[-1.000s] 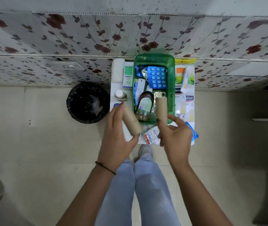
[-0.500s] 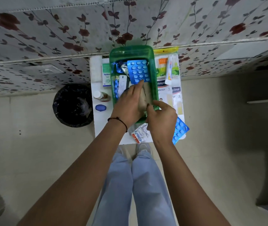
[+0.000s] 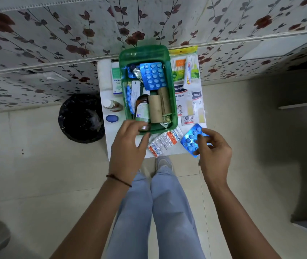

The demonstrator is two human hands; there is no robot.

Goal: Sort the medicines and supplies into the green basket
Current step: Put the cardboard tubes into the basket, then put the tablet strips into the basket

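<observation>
Head view: your right hand (image 3: 213, 152) pinches the blue blister pack (image 3: 192, 141) at the table's five o'clock corner, left hand (image 3: 128, 144) open and empty; carry it level toward eleven o'clock into the green basket (image 3: 143, 53).

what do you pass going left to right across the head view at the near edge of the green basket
black bin → blue cap → left hand → silver-orange pill strips → blue blister pack → right hand

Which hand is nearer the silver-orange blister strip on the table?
Left. The left hand sits just beside the silver-orange blister strip, thumb nearly touching; the right hand is farther right, on the blue blister pack.
</observation>
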